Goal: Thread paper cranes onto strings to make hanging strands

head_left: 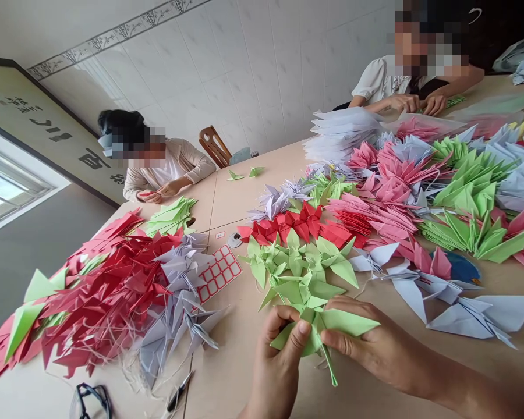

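A light green folded paper crane (318, 323) is pinched between my two hands low in the middle of the view. My left hand (283, 340) grips its left side between thumb and fingers. On the right wing, my right hand (367, 343) presses with its thumb, the fingers hidden behind the paper. More green paper cranes (294, 256) lie just beyond my hands, and a row of red cranes (288, 224) sits behind those. Pale lavender cranes (458, 302) rest to the right of my right hand.
A heap of red cranes (109, 297) with loose string covers the table's left. Black-framed glasses (91, 401), a pen (180, 391) and a label sheet (220, 273) lie nearby. Pink and green folded stacks (471, 180) fill the right. Two people (166, 163) sit across the table, handling paper.
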A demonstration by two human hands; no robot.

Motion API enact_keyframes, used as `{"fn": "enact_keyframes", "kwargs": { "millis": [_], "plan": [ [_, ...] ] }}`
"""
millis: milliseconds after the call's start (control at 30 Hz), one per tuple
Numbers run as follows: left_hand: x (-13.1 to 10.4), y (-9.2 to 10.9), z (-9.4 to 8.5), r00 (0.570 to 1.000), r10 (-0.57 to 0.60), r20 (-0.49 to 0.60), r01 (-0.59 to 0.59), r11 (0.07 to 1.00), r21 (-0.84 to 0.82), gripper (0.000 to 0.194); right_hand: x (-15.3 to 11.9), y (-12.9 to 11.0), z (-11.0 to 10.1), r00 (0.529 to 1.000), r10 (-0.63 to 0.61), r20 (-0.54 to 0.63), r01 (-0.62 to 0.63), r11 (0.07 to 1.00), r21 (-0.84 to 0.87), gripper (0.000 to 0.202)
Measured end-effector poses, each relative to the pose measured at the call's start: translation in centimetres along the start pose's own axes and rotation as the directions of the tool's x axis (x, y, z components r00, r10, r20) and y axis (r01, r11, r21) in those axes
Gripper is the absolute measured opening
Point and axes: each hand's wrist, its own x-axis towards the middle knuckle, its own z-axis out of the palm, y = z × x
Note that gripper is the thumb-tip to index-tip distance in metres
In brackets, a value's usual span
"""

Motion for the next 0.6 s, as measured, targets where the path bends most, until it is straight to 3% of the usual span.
{"fn": "enact_keyframes", "kwargs": {
  "millis": [200, 400, 600],
  "plan": [
    [0.0, 0.4, 0.4, 0.988, -0.087, 0.125, 0.107, 0.98, -0.167, 0.027, 0.0, 0.6, 0.2, 0.998, 0.008, -0.068, -0.01, 1.0, -0.028, 0.025],
    [0.1, 0.0, 0.3, 0.968, -0.073, 0.238, 0.116, 0.978, -0.174, 0.033, -0.3, 1.0, 0.3, 0.993, 0.07, -0.098, -0.07, 0.998, 0.009, 0.029],
    [0.0, 0.0, 0.4, 0.981, -0.074, 0.18, 0.114, 0.968, -0.224, 0.031, -0.5, 0.8, 0.6, 0.975, 0.17, -0.146, -0.158, 0.983, 0.089, 0.037]
  ]
}}
